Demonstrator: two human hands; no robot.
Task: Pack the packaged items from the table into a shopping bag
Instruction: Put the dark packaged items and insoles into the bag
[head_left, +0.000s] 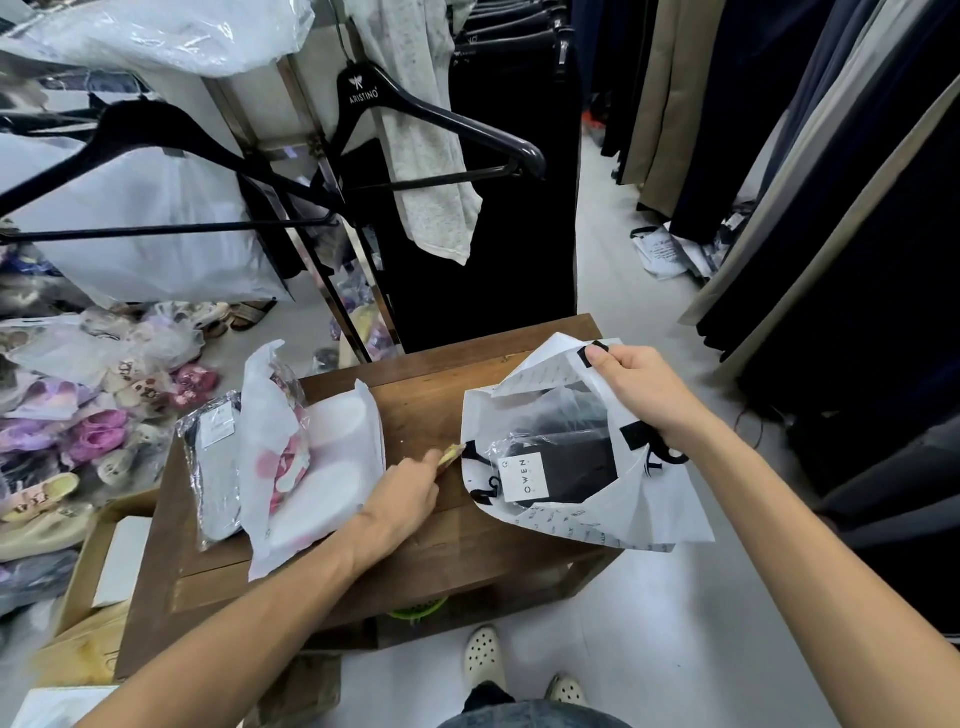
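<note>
A white shopping bag with black print lies open on the right part of the wooden table. My right hand grips its upper rim and holds the mouth open. Inside lies a black garment in clear plastic with a white label. My left hand rests on the table between the bag and the remaining packages, fingers pointing at the bag's edge and holding nothing that I can see. On the table's left lie a white package, a pink patterned package and a grey garment package.
Black hangers hang on a rack beyond the table. Bagged slippers pile on the floor to the left. Dark garments hang along the right. A cardboard box stands at the table's left foot. My shoes are below the table's edge.
</note>
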